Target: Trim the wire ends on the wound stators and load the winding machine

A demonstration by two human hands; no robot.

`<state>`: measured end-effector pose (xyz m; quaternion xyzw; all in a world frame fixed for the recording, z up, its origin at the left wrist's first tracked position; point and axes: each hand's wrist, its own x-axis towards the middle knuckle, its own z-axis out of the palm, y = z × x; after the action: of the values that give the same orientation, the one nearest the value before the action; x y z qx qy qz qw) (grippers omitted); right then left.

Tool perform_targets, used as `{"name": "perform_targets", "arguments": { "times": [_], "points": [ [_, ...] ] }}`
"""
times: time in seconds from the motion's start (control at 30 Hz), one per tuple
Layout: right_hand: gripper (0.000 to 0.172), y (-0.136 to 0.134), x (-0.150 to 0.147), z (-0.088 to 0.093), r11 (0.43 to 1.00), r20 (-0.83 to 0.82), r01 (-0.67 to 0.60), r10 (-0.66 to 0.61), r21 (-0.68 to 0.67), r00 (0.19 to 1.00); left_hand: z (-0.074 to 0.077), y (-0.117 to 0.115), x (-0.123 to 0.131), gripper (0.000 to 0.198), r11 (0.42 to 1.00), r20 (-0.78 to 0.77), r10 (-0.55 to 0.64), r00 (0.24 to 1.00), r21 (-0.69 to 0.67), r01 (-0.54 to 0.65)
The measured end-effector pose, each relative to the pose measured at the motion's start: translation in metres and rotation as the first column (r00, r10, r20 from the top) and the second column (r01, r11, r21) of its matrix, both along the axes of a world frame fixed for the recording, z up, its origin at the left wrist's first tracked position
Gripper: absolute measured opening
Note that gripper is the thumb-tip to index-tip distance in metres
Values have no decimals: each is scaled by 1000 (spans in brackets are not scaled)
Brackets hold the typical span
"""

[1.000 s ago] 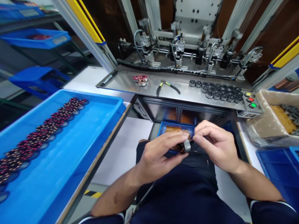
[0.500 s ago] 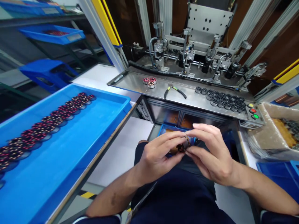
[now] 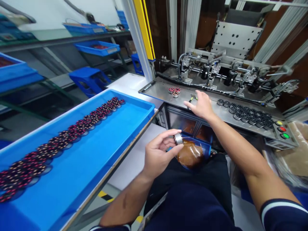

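Evidently, the left hand pinches a metal-ringed coil, presumably stiff, fairly light, best held around its outside; the right hand spreads its fingers at the pliers.

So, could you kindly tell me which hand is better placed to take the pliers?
Probably the right hand: it is open at the pliers, whereas the left hand is occupied holding the silver-sided part over the lap.

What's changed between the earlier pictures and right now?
The right hand has left the round silver metal part and reached forward to the green-and-black-handled pliers; whether it grips them is unclear. The left hand still holds the part. The small round black parts on the steel ledge stay put.
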<state>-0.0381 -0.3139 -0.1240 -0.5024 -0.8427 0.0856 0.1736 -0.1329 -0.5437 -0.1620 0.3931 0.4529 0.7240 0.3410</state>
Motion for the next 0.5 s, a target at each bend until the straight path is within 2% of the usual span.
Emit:
{"name": "perform_targets", "arguments": {
  "times": [0.07,0.1,0.17,0.27,0.37,0.5],
  "points": [
    [89,15,-27,-11,988,68,122,-116,-92,991,1,1,2,38,1000,68,18,998,-10,-18],
    [91,19,-35,-15,980,87,155,-145,-122,986,1,0,2,38,1000,96,22,995,-12,-21],
    [81,24,-40,-21,968,125,193,-174,-162,977,1,-3,0,39,1000,139,10,990,-2,-10],
    [58,30,-29,-26,980,115,141,-125,-144,986,-1,-8,-6,36,1000,194,-24,981,18,21],
    [48,41,-7,-28,992,39,49,-45,-114,998,-2,-10,-9,29,1000,230,-14,973,2,14],
    [31,61,22,-29,989,-127,-41,23,-142,992,4,-8,-3,25,1000,265,-5,964,-21,11]
  ]
}}
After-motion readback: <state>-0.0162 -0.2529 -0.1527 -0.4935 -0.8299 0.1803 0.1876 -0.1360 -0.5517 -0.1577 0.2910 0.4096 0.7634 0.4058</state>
